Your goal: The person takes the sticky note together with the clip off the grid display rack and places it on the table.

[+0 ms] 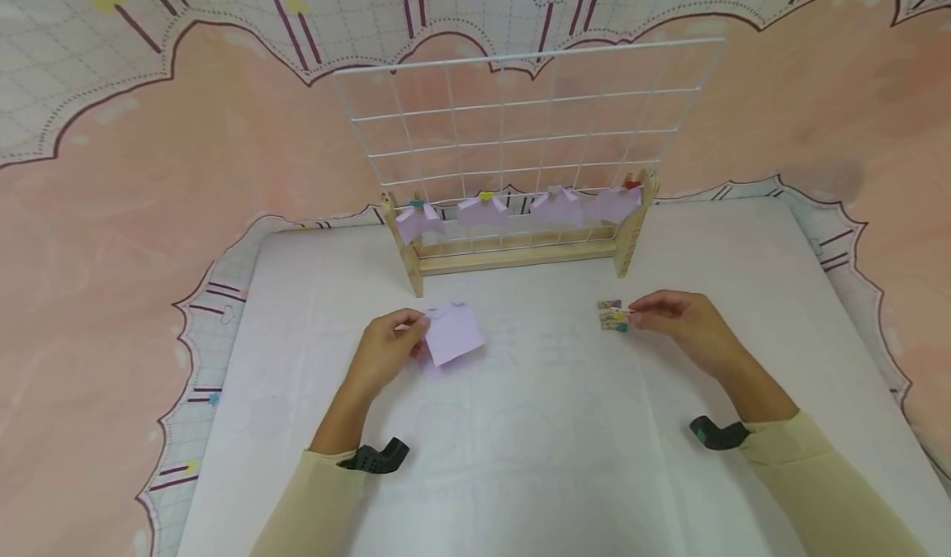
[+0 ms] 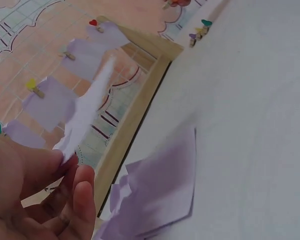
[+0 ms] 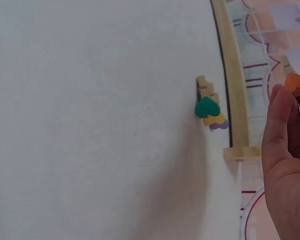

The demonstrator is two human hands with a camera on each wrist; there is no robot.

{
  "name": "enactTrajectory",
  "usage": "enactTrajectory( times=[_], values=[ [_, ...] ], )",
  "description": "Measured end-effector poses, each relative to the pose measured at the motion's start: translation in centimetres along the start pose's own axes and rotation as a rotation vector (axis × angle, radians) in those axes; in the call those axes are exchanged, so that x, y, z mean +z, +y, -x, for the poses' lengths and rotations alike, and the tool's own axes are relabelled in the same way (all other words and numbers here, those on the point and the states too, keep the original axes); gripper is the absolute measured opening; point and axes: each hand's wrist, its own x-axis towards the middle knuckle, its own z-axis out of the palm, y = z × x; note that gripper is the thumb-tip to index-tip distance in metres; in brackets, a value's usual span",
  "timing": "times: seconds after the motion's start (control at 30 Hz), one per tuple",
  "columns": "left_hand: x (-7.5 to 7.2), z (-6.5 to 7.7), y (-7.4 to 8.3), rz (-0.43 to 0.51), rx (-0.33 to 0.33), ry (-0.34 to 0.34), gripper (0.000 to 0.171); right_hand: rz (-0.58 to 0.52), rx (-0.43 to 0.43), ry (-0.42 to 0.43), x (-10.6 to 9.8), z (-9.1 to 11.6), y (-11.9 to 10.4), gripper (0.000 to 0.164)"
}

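Lilac sheet point(image 1: 455, 334) and orange heart clip point(image 3: 294, 81) held at the ready over a white tabletop point(image 1: 550, 450)

A person in pale sleeves point(image 1: 832, 483) reached across the surface from 6 o'clock, a black device point(image 1: 385, 457) at each wrist. The left hand point(image 1: 382, 346), at 9 o'clock on the tabletop, pinched the lilac sheet between thumb and fingers, holding it raised with its free side toward 3 o'clock. More lilac sheets point(image 2: 162, 187) lay below it, their number hard to tell. At 2 o'clock, the right hand point(image 1: 687, 330) gripped the orange heart clip in its fingertips. Just beside those fingertips, toward 9 o'clock, 3 wooden clips point(image 1: 613, 316) lay close together on the tabletop, their tops purple, yellow and green. At 12 o'clock, a white wire grid point(image 1: 502, 106) stood in a wooden stand point(image 1: 520, 258), with 4 lilac papers point(image 1: 483, 214) hung in a row along its lower part. Read from the 9 o'clock end toward 3 o'clock, the clips on them showed a green heart, a yellow top, a pale top of uncertain colour and a red heart. Peach fabric point(image 1: 245, 136) with dark scalloped outlines spread behind the grid and around the tabletop
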Motion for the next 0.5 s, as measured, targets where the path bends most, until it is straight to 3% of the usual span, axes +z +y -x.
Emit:
enactTrajectory(
  times=[0.3,0.5],
  values=[
    [0.0,0.5,-1.4,-0.066,0.015,0.01,0.02,0.019,-0.001,-0.001,0.1,0.3,1.8,0.035],
    [0.0,0.6,-2.1,-0.071,0.017,0.008,0.017,0.068,0.047,-0.006,0.2,0.6,2.2,0.036]
  ],
)
